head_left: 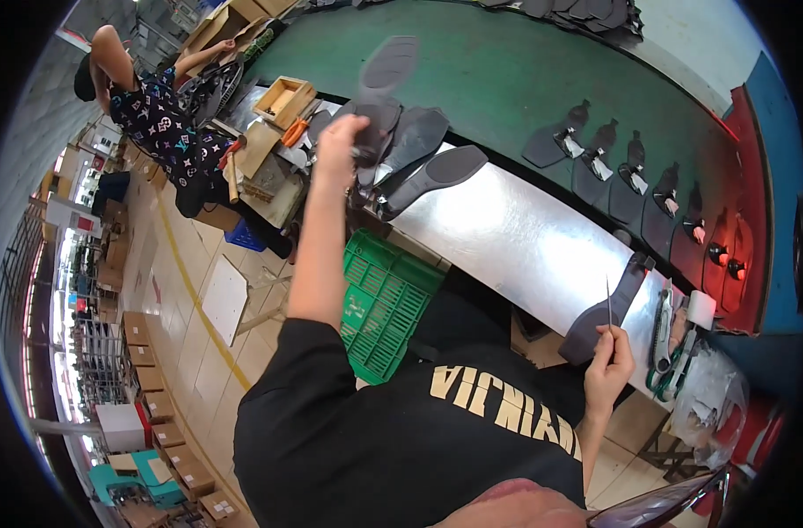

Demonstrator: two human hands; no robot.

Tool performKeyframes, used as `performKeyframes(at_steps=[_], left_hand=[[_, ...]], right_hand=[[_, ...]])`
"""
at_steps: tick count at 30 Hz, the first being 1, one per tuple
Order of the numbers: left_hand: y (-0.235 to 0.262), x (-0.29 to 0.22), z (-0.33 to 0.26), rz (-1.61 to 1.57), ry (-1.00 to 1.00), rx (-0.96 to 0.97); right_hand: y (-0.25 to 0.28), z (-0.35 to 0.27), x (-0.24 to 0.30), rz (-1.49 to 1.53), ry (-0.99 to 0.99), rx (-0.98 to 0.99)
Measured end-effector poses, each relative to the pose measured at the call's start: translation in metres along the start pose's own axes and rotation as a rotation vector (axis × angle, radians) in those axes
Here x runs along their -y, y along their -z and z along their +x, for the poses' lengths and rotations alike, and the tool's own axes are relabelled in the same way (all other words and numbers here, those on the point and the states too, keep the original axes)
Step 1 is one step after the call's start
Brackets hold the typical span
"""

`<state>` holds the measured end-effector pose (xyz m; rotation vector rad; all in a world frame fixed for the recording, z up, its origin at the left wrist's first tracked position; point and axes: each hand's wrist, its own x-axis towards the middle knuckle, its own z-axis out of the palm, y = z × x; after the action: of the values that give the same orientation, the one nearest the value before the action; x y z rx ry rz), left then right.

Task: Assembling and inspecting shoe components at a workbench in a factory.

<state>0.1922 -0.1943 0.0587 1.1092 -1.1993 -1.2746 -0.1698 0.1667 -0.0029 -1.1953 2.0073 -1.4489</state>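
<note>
Black cloth of the person's shirt [401, 440] fills the lower middle of the view, with both bare forearms reaching out from it. Out at the end of the left arm, the left hand [340, 141] has its grip clenched around the end of a dark grey shoe sole [377, 123], which sits among several more soles [423, 158] fanned over the far end of the shiny metal desk [516, 238]. One further sole [388, 66] lies just beyond, on the green belt [525, 79].

Closer in, the right hand [608, 365] pinches a thin metal blade [609, 304] by its lower end, the blade standing upright. Its tip rises in front of a dark sole piece [604, 317] that hangs over the near edge of the desk. Just right of that lie green-handled scissors [665, 352] and a small white roll [702, 308].

Farther along the green belt runs a row of dark shoe uppers [595, 150]. Under the desk sits a green plastic crate [379, 304]. At far left, another person [155, 110] bends over wooden boxes [283, 99].
</note>
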Motion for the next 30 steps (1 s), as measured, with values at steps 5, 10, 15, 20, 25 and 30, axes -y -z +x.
performKeyframes(at_steps=[5,10,15,20,25,30], left_hand=[[0.125,-0.009,0.075,0.525,0.018,-0.521],[0.101,0.025,0.062,0.861,-0.479,-0.588],[-0.118,0.035,0.006,0.577,-0.622,-0.071],[-0.252,0.114,0.035,0.732,-0.383,0.322],[-0.292,0.173,0.092,0.87,-0.511,0.4],[-0.285,0.164,0.08,0.882,-0.653,0.208]], right_hand=[[0.019,0.008,-0.008,-0.025,-0.053,-0.043],[0.034,0.018,-0.025,-0.242,0.059,-0.187],[0.054,0.025,-0.047,-0.438,0.028,-0.204],[0.056,0.034,-0.064,-0.538,0.062,-0.194],[0.058,0.036,-0.065,-0.538,0.09,-0.168],[0.061,0.036,-0.052,-0.53,0.099,-0.247]])
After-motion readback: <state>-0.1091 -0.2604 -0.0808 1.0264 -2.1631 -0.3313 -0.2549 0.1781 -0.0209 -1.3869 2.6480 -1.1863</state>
